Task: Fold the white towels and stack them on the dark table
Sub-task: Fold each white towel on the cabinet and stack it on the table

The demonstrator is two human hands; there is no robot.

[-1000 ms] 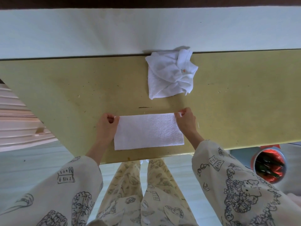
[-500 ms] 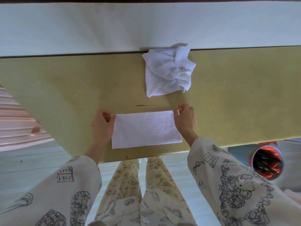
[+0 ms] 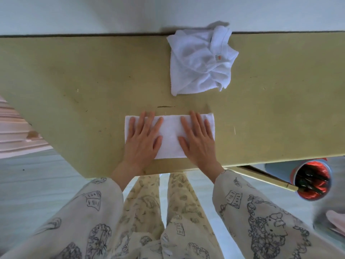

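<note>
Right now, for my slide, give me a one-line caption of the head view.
Left hand and right hand press flat on a folded white towel; a crumpled towel waits behind.

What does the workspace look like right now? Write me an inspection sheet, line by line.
Surface: yellowish table, scuffed, far edge against a pale wall.
Job's things: folded towel flat near the front edge; crumpled towel at the far edge, not folded.
Clutter: nothing seen on the table.
Hands: left hand and right hand press flat on the folded towel, fingers straight.
Cables: nothing seen.
Surroundings: bin with red liner on the floor to the right; pale floor.
</note>
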